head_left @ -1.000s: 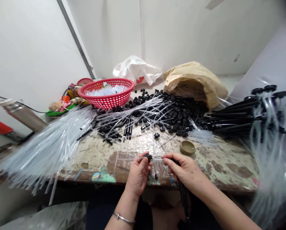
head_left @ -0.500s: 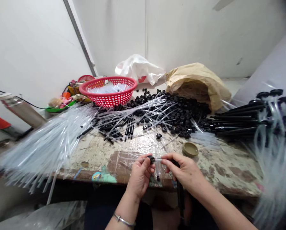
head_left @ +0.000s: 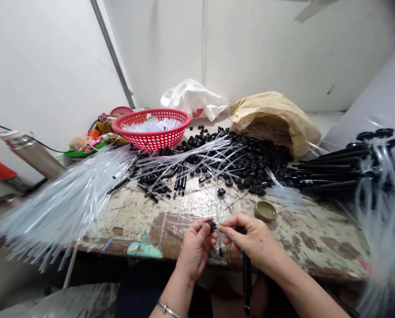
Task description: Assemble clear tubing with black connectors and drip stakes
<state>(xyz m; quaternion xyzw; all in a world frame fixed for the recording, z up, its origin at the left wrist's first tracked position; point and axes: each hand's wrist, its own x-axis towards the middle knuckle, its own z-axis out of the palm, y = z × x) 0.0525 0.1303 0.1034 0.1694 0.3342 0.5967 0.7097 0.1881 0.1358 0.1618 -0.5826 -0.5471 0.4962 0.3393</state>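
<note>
Over the table's front edge, my left hand [head_left: 193, 252] is closed on a small black ribbed plastic cap [head_left: 211, 225], pinched between thumb and fingers. A clear thin tube [head_left: 180, 224] runs out leftward from that hand. Just right of the cap, the fingertips of my right hand [head_left: 255, 238] are pinched together, on what looks like the end of a clear tube. The same hand holds a black tube [head_left: 247, 278] in its palm, hanging down past the edge. Between the hands, another clear tube with a black tip [head_left: 221, 252] lies on the table [head_left: 131, 216].
Bundled clear tubes [head_left: 74, 194] spread at left. A red basket [head_left: 154, 140] with clear pieces stands behind black tubes [head_left: 180, 181] and heaped black caps [head_left: 260, 159]. A paper bag [head_left: 277, 106], small dish [head_left: 265, 211] and black-and-clear tube assemblies [head_left: 333, 170] are at right.
My right fingertips have come closer to the black cap, so less clear tube shows between the hands. The black tube below hangs more plainly in view. The camera has shifted slightly.
</note>
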